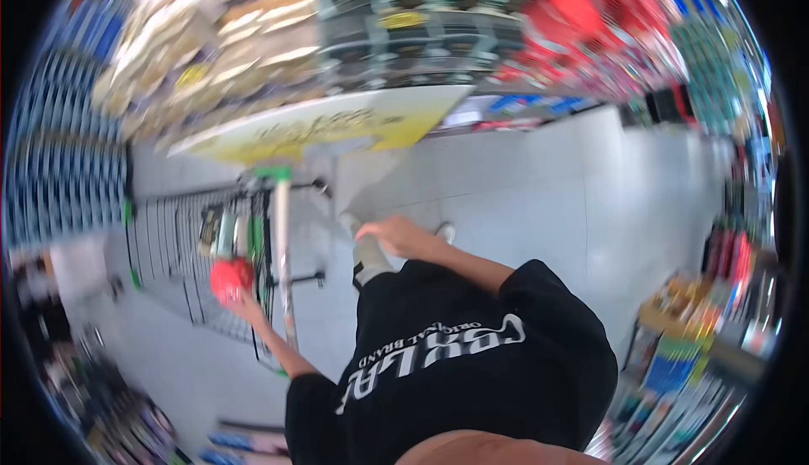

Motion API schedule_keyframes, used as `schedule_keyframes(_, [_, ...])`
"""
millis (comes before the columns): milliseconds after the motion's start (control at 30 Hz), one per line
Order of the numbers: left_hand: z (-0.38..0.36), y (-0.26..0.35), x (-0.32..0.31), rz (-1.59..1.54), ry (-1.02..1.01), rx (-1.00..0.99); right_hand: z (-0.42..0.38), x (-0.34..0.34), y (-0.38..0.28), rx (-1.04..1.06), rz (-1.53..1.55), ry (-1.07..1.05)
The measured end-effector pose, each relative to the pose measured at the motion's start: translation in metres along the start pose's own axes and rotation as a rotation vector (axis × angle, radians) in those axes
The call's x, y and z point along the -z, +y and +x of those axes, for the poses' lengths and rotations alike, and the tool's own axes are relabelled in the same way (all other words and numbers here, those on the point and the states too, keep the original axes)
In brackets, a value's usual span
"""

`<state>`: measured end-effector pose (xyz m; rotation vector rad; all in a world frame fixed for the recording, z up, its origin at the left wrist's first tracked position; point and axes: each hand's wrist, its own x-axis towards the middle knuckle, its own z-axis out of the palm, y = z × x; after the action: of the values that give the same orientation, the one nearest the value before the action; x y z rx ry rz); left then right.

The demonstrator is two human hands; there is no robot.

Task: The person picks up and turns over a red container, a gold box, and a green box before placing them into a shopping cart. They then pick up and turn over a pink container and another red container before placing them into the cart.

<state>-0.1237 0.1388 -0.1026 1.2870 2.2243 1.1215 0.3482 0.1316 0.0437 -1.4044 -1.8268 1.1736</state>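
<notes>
Black T-shirt (472, 364) with white lettering fills the bottom of the view, very close to the camera; pic is blurred & seems upside down. Red item (229, 279), roundish & bright, no label readable, sits at the person's left hand (244, 301). Fingers wrap around it, though blur hides the exact grip. It's held over the wire basket of a shopping cart (168, 254), beside the cart's metal handle bar w/ green end caps. A few packaged goods lie inside the cart, details too smeared to tell. Right hand (400, 236) hangs free, fingers loosely curled, holding nothing, above a pale tiled floor (548, 204). Sock & shoe show just beside it. Yellow sign (337, 123) runs along the shelf edge beyond. Packed store shelves (404, 26) ring the whole scene.
</notes>
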Motion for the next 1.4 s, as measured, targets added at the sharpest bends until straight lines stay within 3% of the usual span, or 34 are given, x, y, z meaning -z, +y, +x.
schedule_keyframes(33, [-0.008,0.05,-0.005,0.202,-0.117,0.112,-0.02,0.014,0.005,-0.07,-0.004,0.007])
schedule_keyframes(100, [-0.049,0.163,-0.034,0.195,-0.212,-0.013,-0.068,0.041,0.025,-0.145,0.04,0.115])
schedule_keyframes(167, [-0.082,0.21,-0.076,0.371,-0.177,-0.395,-0.121,0.057,0.052,-0.102,0.072,0.292])
schedule_keyframes(233, [-0.134,0.272,-0.125,0.246,-0.249,-0.68,-0.176,0.074,0.088,0.052,0.064,0.565])
schedule_keyframes(267, [-0.163,0.292,-0.154,0.114,-0.398,-0.71,-0.208,0.087,0.097,-0.064,0.043,0.581])
schedule_keyframes(333, [-0.245,0.354,-0.195,0.083,-0.832,-0.496,-0.277,0.112,0.105,-0.307,0.025,0.594])
schedule_keyframes(367, [-0.267,0.345,-0.232,0.098,-1.029,-0.671,-0.305,0.128,0.11,-0.389,0.062,0.63])
schedule_keyframes(433, [-0.338,0.405,-0.244,0.317,-1.374,-0.786,-0.351,0.158,0.118,-0.548,0.142,0.695])
schedule_keyframes(500, [-0.389,0.428,-0.27,0.357,-1.511,-0.853,-0.386,0.183,0.131,-0.572,0.133,0.818])
schedule_keyframes(633, [-0.444,0.477,-0.305,0.45,-1.589,-0.987,-0.427,0.242,0.153,-0.59,0.199,1.02])
schedule_keyframes(767, [-0.465,0.504,-0.361,0.468,-1.541,-1.084,-0.444,0.32,0.191,-0.43,0.148,1.124])
schedule_keyframes(933, [-0.49,0.537,-0.441,0.446,-1.499,-0.992,-0.444,0.459,0.246,-0.348,0.152,1.106])
schedule_keyframes(1033, [-0.515,0.564,-0.498,0.641,-1.414,-1.139,-0.443,0.561,0.255,-0.283,-0.027,1.198])
schedule_keyframes(1133, [-0.55,0.614,-0.537,0.375,-1.424,-1.155,-0.446,0.673,0.269,-0.148,-0.253,1.235])
schedule_keyframes(1233, [-0.576,0.664,-0.552,0.214,-1.416,-1.135,-0.425,0.767,0.281,-0.08,-0.212,1.236])
schedule_keyframes(1367, [-0.608,0.71,-0.557,0.135,-1.28,-1.226,-0.389,0.826,0.302,0.063,-0.117,1.112])
schedule_keyframes(1400, [-0.615,0.721,-0.554,0.103,-1.304,-1.153,-0.386,0.83,0.304,0.094,-0.053,1.107])
